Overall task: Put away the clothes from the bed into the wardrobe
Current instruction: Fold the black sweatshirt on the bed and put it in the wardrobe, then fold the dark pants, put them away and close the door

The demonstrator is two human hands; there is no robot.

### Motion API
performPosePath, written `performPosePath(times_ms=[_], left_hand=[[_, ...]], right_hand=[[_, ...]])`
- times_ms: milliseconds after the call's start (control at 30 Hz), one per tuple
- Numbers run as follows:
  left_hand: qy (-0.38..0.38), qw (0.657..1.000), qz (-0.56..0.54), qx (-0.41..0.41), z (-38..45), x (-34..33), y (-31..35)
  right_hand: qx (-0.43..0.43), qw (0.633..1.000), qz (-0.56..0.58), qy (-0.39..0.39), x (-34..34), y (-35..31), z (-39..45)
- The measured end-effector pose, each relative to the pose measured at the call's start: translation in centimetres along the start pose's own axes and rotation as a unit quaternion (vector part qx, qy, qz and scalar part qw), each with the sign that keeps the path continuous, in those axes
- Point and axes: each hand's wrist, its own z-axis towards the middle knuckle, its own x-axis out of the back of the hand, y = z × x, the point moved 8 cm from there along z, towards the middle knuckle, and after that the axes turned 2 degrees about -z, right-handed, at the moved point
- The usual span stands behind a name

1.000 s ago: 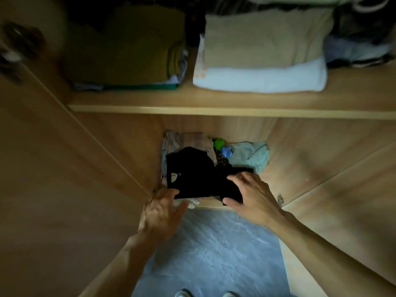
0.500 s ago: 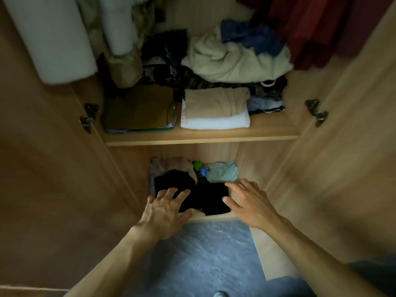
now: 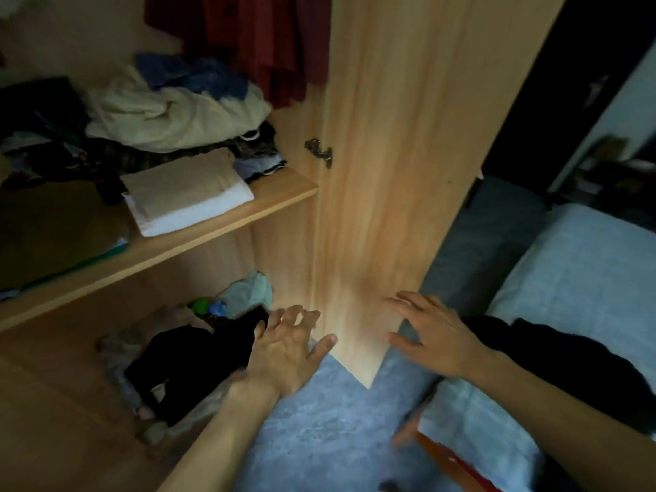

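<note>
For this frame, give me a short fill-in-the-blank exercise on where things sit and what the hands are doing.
1. Both the left hand and the right hand are open and hold ____.
2. The black garment in the wardrobe lies on the ____ level, below the shelf.
3. The folded beige garment lies on top of a folded ____ one.
4. The dark garment past the right forearm lies on the ____.

Missing words: nothing; bottom; white; bed

Wardrobe shelf (image 3: 227, 221): folded beige-and-white stack (image 3: 188, 197) at front edge, loose cream garment (image 3: 170, 118) heaped behind. Wardrobe bottom (image 3: 53, 403): black garment (image 3: 191, 356) near front. Bed (image 3: 585, 271): black clothing (image 3: 575, 367) along near edge.
</note>
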Motion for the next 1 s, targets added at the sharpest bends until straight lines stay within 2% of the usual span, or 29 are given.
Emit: performPosePath(times_ms=[167, 533, 633, 800, 1000], left_hand=[[-0.045, 0.993, -0.046, -0.096, 0.6, -2.7, 8.7], [-0.081, 0.957, 0.048, -0.275, -1.7, -9.6, 31.4], [-0.085, 0.95, 0.081, -0.288, -2.6, -12.2, 37.4], [-0.103, 0.948, 0.059, -0.294, -5.1, -16.1, 47.6], [-0.112, 0.94, 0.07, -0.313, -6.0, -18.7, 53.9]], right_hand=[[-0.109, 0.994, 0.005, 0.022, 0.8, 8.4, -8.5], [-0.278, 0.957, 0.058, 0.059, -0.8, 25.3, -28.8], [-0.309, 0.946, 0.074, 0.07, -1.9, 30.4, -34.8], [-0.318, 0.939, 0.102, 0.082, -3.5, 37.5, -42.6], [-0.318, 0.941, 0.09, 0.078, -3.7, 42.7, -47.0]])
